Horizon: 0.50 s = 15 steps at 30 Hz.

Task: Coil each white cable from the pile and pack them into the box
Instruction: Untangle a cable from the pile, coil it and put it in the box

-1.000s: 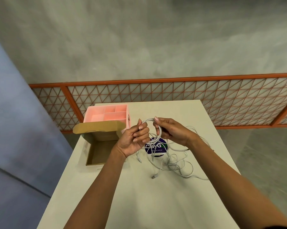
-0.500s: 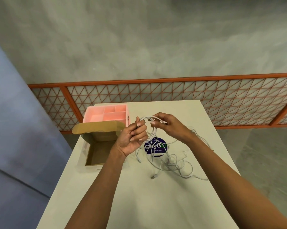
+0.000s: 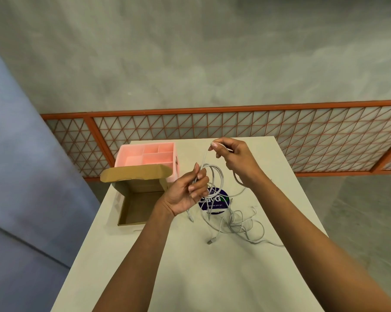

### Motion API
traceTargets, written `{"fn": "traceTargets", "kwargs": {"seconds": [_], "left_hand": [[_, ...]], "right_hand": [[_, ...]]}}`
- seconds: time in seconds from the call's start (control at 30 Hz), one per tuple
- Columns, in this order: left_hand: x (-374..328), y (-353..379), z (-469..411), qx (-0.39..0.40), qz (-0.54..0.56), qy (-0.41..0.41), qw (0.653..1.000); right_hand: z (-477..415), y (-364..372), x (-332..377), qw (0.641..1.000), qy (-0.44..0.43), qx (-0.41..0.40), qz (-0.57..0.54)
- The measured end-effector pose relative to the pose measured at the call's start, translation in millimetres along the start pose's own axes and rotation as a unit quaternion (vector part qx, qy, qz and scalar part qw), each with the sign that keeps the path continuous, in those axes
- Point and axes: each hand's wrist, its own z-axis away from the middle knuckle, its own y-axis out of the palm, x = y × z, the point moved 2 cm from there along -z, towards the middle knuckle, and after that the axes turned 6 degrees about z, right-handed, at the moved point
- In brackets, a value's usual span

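Both hands point(image 3: 212, 174) (closed) on cable point(image 3: 214, 176)

The left hand point(image 3: 185, 194) covers part of the round sticker point(image 3: 214, 200), so its print reads only in part, and the small line under it is too fine to read. The cardboard box point(image 3: 136, 206) has its near corner behind the left forearm. The tabletop point(image 3: 190, 278) runs off the bottom edge.
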Motion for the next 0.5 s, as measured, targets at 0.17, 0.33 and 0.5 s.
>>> {"fn": "traceTargets", "kwargs": {"seconds": [0.17,0.33,0.5], "left_hand": [[3,-6,2,-0.106,-0.068,0.025,0.992],[-3,-1,-1,-0.024,0.045,0.020,0.998],[-8,-4,-1,0.082,0.146,0.028,0.985]], "right_hand": [[4,0,-4,0.999,0.031,-0.014,-0.013],[9,1,-20,0.993,0.114,0.015,-0.025],[24,8,-29,0.955,0.195,0.199,-0.106]]}}
